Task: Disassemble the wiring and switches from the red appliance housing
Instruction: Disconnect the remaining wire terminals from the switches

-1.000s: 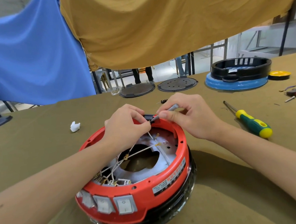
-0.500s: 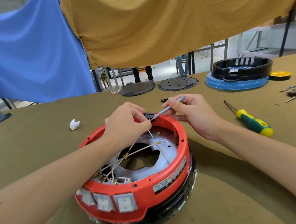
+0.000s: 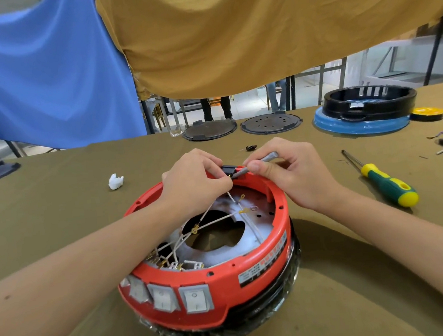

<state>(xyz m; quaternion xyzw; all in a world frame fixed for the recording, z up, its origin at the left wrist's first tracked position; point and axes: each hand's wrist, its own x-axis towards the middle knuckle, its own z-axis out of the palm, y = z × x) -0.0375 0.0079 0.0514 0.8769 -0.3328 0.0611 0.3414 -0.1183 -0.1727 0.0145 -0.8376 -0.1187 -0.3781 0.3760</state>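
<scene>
Head view, looking down at a bench covered w/ olive-brown cloth. Centre: round red plastic appliance housing, upside down, open top facing up, sitting on a black base wrapped in clear film.

Left hand rests over the far rim; its grip is narrow, fingertips pinching at a small black plastic block on the rim, where a thin white wire ends. Right hand holds a slim grey metal tool btwn thumb and fingers, tip touching the black block.

Inside the housing: thin white wires w/ brass ring terminals cross a white liner w/ a large hole. Their near ends run to the backs of three grey rocker switches set in the near wall.

Progress, as a judgement: early to mid. Housing is opened, some ring terminals look free, but all three switches sit in place, wiring not yet out.

Right of the housing, apart: green-and-yellow-handled screwdriver. Left: small white crumpled scrap.
</scene>
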